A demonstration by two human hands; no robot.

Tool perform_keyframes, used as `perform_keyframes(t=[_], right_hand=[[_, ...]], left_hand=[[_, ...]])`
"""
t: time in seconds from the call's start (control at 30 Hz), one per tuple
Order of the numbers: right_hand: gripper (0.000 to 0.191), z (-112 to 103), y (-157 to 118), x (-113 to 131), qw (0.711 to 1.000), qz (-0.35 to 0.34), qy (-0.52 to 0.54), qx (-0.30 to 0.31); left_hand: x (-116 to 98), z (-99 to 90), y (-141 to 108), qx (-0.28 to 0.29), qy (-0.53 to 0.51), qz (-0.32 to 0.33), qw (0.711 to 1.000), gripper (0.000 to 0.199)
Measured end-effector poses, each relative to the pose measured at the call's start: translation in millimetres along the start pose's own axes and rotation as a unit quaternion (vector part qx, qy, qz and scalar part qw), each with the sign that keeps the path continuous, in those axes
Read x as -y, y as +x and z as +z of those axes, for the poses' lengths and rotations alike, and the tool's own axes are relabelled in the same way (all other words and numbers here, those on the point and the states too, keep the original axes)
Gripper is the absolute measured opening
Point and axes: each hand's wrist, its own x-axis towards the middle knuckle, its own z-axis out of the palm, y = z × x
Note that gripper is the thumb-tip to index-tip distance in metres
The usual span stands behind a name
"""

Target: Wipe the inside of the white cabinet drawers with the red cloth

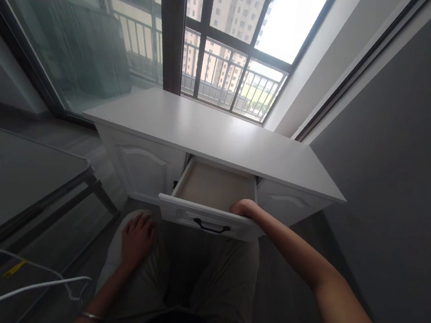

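Observation:
A white drawer [212, 185] is pulled out from the middle of a white cabinet [218, 135], and its inside shows bare. My right hand [243, 207] is bent over the top edge of the drawer front, near its right end. Its fingers curl against the inner side and are partly hidden. A black handle [211, 227] sits on the drawer's face, with no hand on it. On my left knee lies my left hand [139, 236], palm down, fingers stretched out and holding nothing.
Cabinet doors [142, 165] flank the drawer. To the left stands a table [21, 174] with a dark metal frame and white cables [27, 289] hanging beside it. Behind the cabinet are glass panes [229, 53]; a grey wall [405, 153] rises at right.

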Motion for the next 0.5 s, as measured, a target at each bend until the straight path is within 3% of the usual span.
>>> perform_keyframes(t=[0.13,0.3,0.4,0.5], right_hand=[[0.033,-2,-5,6,1.000,0.001,0.000,-0.018],[0.020,1,-9,10,0.997,0.026,0.042,-0.060],[0.021,-1,-7,9,0.996,0.033,0.058,-0.051],[0.017,-11,-6,6,0.994,0.008,0.073,-0.080]], left_hand=[[0,-2.1,0,0.000,0.005,-0.001,1.000,0.033],[2,-1.5,-1,0.001,-0.003,-0.003,1.000,0.033],[2,-0.3,0,0.002,-0.005,-0.003,1.000,0.032],[0,1.7,0,0.002,-0.004,0.002,1.000,0.032]])
